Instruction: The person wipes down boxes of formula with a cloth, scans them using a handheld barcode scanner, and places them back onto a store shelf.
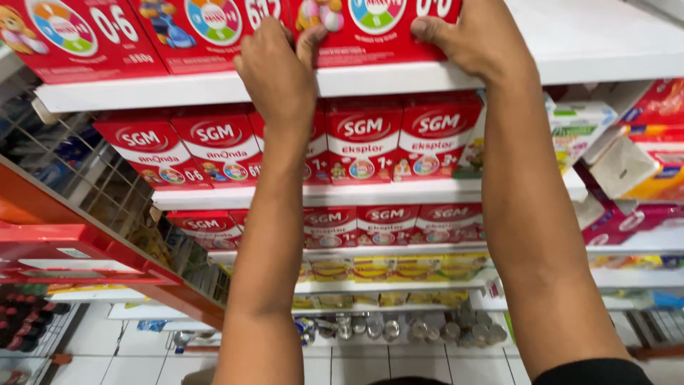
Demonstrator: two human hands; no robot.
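Both my arms reach up to the top white shelf (pixel 605 50). My left hand (pixel 278 68) and my right hand (pixel 470 36) grip the two sides of a red carton (pixel 370 32) that stands at the shelf's front edge. More red cartons (pixel 192 28) stand in a row to its left. The carton's top is cut off by the frame.
Lower white shelves carry rows of red cartons (pixel 363 142), with yellow packs (pixel 399 267) and tins (pixel 427 329) further down. Mixed boxes (pixel 627 157) fill the shelves at right. An orange-red rack (pixel 85 242) and wire grid stand at left, above a white tiled floor.
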